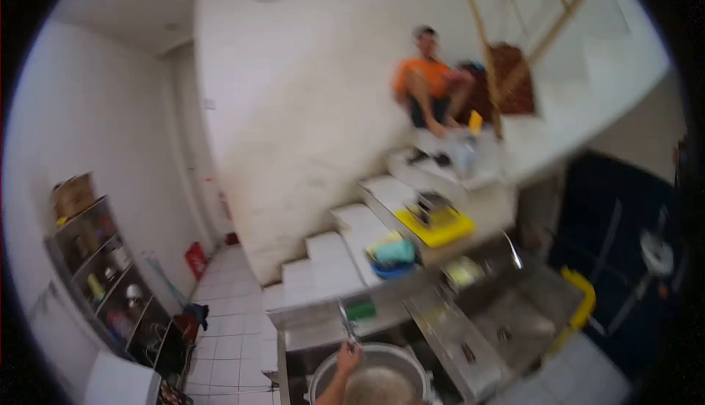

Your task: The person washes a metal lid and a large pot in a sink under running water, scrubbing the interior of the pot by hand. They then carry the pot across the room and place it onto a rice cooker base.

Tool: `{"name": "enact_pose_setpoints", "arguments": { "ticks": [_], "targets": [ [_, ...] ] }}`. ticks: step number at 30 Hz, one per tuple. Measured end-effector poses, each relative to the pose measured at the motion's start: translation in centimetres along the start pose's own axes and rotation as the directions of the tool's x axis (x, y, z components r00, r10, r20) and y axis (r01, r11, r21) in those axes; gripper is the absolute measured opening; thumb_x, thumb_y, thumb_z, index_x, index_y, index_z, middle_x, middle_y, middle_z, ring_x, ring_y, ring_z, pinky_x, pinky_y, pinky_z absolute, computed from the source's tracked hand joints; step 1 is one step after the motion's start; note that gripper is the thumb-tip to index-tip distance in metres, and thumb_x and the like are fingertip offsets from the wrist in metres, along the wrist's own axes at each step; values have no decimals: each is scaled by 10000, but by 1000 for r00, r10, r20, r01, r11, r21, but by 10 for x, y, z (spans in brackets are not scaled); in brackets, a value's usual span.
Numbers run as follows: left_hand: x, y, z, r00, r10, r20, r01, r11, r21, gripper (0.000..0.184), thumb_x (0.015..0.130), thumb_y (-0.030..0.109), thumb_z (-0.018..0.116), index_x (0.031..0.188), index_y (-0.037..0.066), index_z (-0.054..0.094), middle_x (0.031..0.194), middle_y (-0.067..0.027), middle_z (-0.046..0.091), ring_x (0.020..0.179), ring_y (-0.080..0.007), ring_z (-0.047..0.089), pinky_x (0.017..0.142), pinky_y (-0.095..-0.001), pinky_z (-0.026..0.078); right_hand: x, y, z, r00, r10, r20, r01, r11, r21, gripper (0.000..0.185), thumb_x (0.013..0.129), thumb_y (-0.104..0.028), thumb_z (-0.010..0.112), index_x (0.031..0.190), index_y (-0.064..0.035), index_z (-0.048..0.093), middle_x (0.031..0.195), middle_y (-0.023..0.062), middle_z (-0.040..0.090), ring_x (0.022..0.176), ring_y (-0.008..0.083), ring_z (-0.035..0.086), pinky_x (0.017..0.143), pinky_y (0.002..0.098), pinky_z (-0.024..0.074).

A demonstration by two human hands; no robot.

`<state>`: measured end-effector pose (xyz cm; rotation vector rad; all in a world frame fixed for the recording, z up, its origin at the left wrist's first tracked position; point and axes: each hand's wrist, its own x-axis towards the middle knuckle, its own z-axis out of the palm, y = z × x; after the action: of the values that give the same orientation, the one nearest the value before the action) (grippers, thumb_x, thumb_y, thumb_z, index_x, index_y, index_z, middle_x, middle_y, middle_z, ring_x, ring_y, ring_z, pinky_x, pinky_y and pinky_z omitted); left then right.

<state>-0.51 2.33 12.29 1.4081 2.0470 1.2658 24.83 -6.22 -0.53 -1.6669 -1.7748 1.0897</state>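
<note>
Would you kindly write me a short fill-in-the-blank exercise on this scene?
1. The person seated on the steps wears an ____ top.
2. The metal vessel sits on a flat base coloured ____.
3. The hand by the round pot is close to a water outlet, the ____.

Missing words: orange; yellow; tap.

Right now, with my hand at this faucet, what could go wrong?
Your left hand is close to the far rim of the metal pot; if the faucet runs, water might splash or overflow. The blue bowl sits beyond the faucet and could get knocked if you reach past.
</note>
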Motion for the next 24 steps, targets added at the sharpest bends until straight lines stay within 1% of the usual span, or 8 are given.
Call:
{"name": "enact_pose_setpoints", "arguments": {
  "ticks": [5, 8, 12, 13, 15, 17, 21, 24],
  "targets": [
    [0, -9, 9, 996, 39, -77, -61, 946, -319, 348, 782, 297, 712, 983, 45, 583, 857, -115, 665, 817, -198, 644, 749, -315, 496, 60, -35, 57, 981, 74, 179, -161, 825, 541, 252, 900, -210, 418, 917, -81, 634, 907, 93, 631, 825, 224, 611, 740, 353, 494],
    [-13, -78, 36, 955, -255, 153, 297, 818, -493, 398, 877, 376, 601, 1068, 27, 579, 932, -84, 657, 859, -189, 632, 767, -321, 511, 105, -63, 84, 926, 47, 375, -343, 521, 781, 258, 912, -201, 398, 932, -90, 630, 931, 80, 627, 846, 217, 607, 757, 344, 493],
    [-51, -37, 14, 833, -293, 470, 537, 224, -813, 551, 958, 427, 402, 1308, 2, 414, 1232, -166, 514, 1110, -269, 522, 938, -365, 427, 125, -79, 104, 874, 18, 486, -479, 211, 852, 294, 940, -244, 369, 948, -103, 626, 919, 67, 623, 859, 209, 599, 791, 325, 488],
    [-54, -39, 21, 821, -232, 522, 556, 115, -823, 591, 958, 446, 380, 1346, 1, 377, 1316, -180, 457, 1208, -295, 461, 1027, -384, 364, 119, -98, 119, 888, 323, 328, -367, 68, 928, 364, 946, -346, 363, 957, -102, 634, 878, 75, 639, 870, 229, 603, 822, 337, 485],
    [-36, -65, 52, 832, -263, 488, 475, -113, -872, 575, 979, 388, 321, 1408, 9, 270, 1444, -164, 316, 1335, -288, 310, 1122, -409, 233, 99, -160, 72, 830, 244, 502, -443, -260, 858, 423, 973, -348, 318, 1225, -83, 531, 1210, 86, 580, 1105, 271, 524, 1010, 403, 374],
    [-38, -35, 25, 874, -346, 342, 341, -65, -938, 505, 997, 306, 280, 1388, -13, 286, 1437, -167, 320, 1337, -291, 301, 1119, -403, 247, 102, -149, 87, 828, 267, 493, -458, -183, 870, 398, 964, -314, 310, 1149, -54, 547, 1143, 110, 589, 1041, 263, 548, 972, 398, 407],
    [-31, -24, 7, 707, -312, 635, 641, -97, -761, 456, 983, 294, 345, 1258, -65, 409, 1234, -220, 491, 1168, -307, 483, 1026, -409, 388, 100, -156, 104, 824, 319, 469, -402, -255, 879, 406, 932, -327, 319, 1122, -53, 550, 1100, 112, 597, 1036, 260, 555, 970, 403, 414],
    [-16, -52, 48, 770, -416, 483, 483, -114, -868, 406, 977, 255, 306, 1168, -59, 479, 1109, -188, 575, 1065, -292, 559, 960, -396, 455, 129, -123, 120, 865, 303, 401, -382, -123, 916, 426, 925, -329, 312, 1115, -28, 546, 1110, 135, 589, 1047, 290, 547, 960, 429, 410]
  ]
}}
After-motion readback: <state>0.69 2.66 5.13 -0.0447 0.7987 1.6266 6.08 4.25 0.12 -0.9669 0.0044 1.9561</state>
